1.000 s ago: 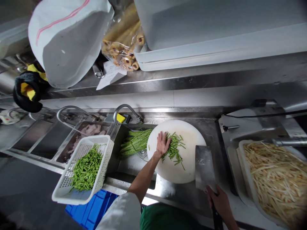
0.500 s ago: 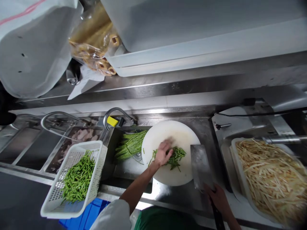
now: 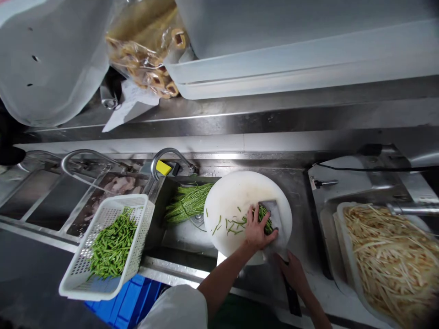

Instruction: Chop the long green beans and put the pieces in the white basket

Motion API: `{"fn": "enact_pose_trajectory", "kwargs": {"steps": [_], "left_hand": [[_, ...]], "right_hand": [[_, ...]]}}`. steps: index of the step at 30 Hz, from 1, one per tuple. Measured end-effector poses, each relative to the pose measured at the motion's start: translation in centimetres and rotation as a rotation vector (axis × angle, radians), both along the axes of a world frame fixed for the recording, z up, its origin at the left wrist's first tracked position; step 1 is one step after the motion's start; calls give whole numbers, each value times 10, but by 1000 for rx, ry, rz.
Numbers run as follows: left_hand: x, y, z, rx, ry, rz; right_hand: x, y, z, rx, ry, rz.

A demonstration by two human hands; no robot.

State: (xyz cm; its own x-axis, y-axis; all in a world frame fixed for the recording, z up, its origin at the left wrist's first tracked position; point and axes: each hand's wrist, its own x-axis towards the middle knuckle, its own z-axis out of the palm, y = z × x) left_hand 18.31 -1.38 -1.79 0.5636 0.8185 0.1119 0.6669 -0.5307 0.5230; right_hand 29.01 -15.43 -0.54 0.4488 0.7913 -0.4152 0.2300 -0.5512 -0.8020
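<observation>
On the round white cutting board [image 3: 236, 192] lies a small heap of cut green stalks [image 3: 263, 217] that look like garlic scapes. My left hand [image 3: 257, 233] is over the heap with its fingers spread, touching the pieces and partly covering them. Under and right of the heap, the wide blade of a cleaver [image 3: 279, 219] lies low and tilted over the board. My right hand [image 3: 293, 274] is closed round the cleaver near the base of its black handle. Several loose pieces [image 3: 235, 226] are scattered left of my left hand.
Uncut green stalks [image 3: 188, 203] lie in the sink left of the board. A white basket [image 3: 146, 228] holds cut pieces, above a blue crate [image 3: 126, 301]. Pale shreds fill a tub [image 3: 358, 278] at right. A steel shelf [image 3: 222, 114] with large bins runs overhead.
My left hand has swept right across the board, gathering most of the cut pieces against the blade. The cleaver has moved left from the board's edge onto it. The view has shifted slightly.
</observation>
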Motion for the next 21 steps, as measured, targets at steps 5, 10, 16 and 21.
{"fn": "enact_pose_trajectory", "kwargs": {"steps": [5,10,16,21], "left_hand": [[11,-5,-1,29,-112,-25],[23,-6,18,108,-194,-120],[-1,1,73,193,-190,-171],[-105,29,115,244,-149,20]], "right_hand": [[-25,8,2,58,1,-74],[-35,0,18,25,56,-186],[-69,3,45,102,168,-258],[-150,42,68,223,305,-97]]}}
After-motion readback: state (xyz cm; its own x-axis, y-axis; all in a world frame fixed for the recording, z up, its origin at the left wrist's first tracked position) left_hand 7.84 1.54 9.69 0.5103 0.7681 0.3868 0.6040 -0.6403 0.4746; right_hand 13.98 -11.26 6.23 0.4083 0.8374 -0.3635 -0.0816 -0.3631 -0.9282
